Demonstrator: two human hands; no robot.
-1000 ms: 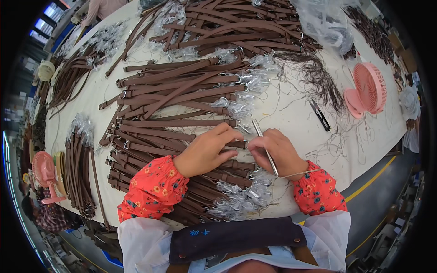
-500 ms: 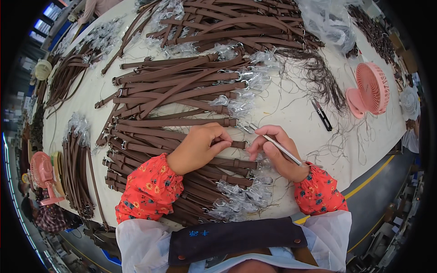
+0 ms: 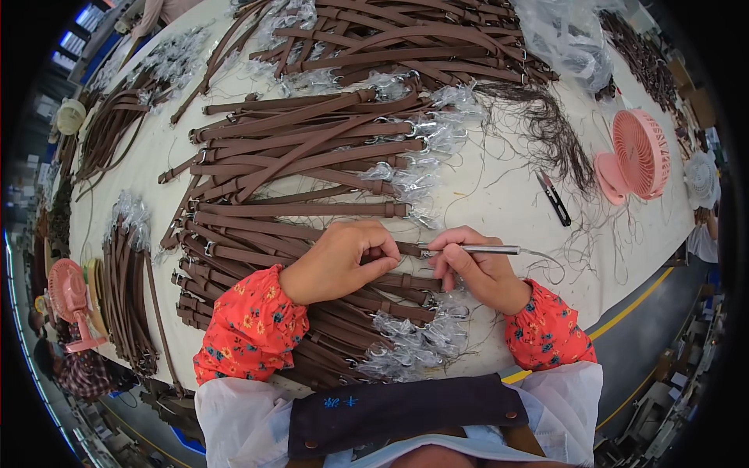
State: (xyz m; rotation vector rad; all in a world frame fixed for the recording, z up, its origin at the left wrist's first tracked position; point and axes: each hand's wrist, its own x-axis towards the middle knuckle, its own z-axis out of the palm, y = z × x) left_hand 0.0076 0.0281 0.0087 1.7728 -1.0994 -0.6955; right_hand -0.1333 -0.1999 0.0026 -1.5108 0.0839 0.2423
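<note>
While the strap lies across the top of a pile of brown straps near the front edge of the table, both hands work on it at the middle of the view. Its end, with a metal fitting, sits between the two hands, and the left hand presses down on it with fingers curled and thumb closed against the leather, pinching it in place. The right hand pinches a thin metal tool between thumb and fingers, the tool lying nearly level with its tip pointing left at the strap's end, touching or just beside it; which of the two cannot be told. Both wrists wear red flowered sleeves. Below the hands, the pile's ends are wrapped in clear plastic. More straps lie fanned above the hands, their buckle ends also in clear wrap, and another heap fills the far end of the table. Loose dark threads are scattered to the right of them, with a small black clipper lying beside. A pink fan stands near the right edge, and a second pink fan stands at the left edge, beside a bundle of straps hanging over the side.
</note>
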